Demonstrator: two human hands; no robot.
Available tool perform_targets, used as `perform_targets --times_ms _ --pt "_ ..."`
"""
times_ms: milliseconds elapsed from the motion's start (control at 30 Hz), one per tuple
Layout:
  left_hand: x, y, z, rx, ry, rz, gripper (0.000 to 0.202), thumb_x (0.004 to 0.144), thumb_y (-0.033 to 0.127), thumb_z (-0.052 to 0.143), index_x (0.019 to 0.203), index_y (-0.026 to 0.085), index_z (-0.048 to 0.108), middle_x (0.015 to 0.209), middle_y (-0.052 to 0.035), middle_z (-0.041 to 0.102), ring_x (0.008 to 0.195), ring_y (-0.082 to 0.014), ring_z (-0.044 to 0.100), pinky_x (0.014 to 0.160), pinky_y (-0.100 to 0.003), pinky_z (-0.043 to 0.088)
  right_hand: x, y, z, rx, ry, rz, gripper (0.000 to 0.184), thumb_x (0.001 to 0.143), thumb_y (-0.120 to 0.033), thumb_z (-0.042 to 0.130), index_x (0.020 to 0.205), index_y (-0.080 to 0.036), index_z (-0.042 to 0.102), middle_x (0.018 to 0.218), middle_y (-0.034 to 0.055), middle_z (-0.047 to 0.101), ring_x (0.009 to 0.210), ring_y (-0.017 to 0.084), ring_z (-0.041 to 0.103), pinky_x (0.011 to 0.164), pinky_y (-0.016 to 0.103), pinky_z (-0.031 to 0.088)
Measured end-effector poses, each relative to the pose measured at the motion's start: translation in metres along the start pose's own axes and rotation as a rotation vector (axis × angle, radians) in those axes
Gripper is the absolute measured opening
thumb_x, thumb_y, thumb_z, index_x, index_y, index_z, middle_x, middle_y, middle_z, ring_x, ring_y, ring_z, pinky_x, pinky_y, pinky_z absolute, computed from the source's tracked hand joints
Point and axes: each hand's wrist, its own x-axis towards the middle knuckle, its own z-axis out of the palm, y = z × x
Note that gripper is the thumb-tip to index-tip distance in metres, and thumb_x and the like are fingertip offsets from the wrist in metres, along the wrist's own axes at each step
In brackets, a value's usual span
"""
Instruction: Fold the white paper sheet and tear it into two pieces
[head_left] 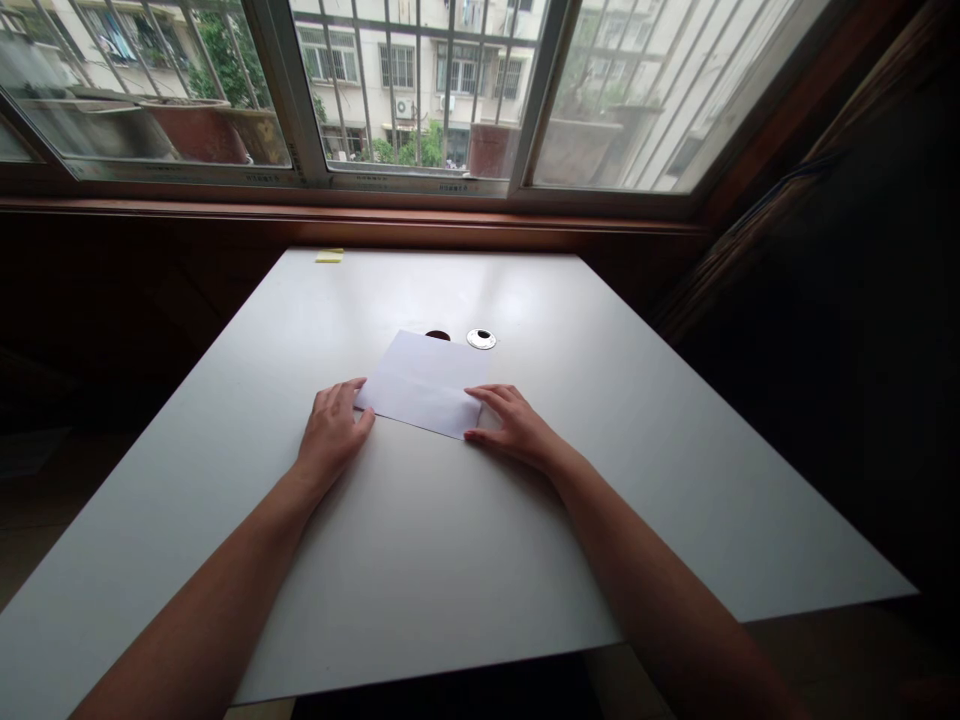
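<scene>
A white sheet of paper [421, 382] lies turned slightly askew over the middle of the white table. My left hand [334, 425] holds it at the left corner, with the thumb by the near edge and the fingers along the side. At the right end, my right hand [519, 425] grips the sheet between thumb and fingers, the fingertips resting on top of it. Just beyond the far edge, a dark red round piece [438, 335] is partly covered by the paper. Beside it lies a white disc [491, 345] with a black spot.
The white table [420, 560] runs up to a wooden window sill [450, 220]. A yellow sticky note [330, 256] is at its far left corner. Behind the sill are barred windows with flower pots outside. A dark curtain [780, 200] hangs on the right.
</scene>
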Motion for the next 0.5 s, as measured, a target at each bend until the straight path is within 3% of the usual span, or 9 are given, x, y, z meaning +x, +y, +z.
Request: perform_targets --times_ms 167,500 --pt "0.0019 0.0028 -0.0033 -0.079 0.029 -0.057 0.036 0.083 0.02 0.051 0.119 0.021 0.056 0.117 -0.0102 0.063 0.109 -0.0285 0.058 0.103 -0.047 0.042 -0.0005 0.0015 -0.0008 0.035 -0.002 0.003 0.067 0.078 -0.046 0.078 0.139 -0.035 0.052 0.13 0.0081 0.06 0.125 0.03 0.051 0.104 0.054 0.047" --pt "0.0057 0.0096 -0.0089 -0.436 0.106 -0.291 0.031 0.084 0.02 0.05 0.114 0.02 0.059 0.106 -0.0071 0.068 0.099 -0.0236 0.065 0.092 -0.041 0.052 -0.0026 0.0021 -0.005 0.099 -0.026 0.022 0.069 0.077 -0.042 0.079 0.14 -0.037 0.05 0.135 0.006 0.054 0.125 0.029 0.052 0.107 0.051 0.046"
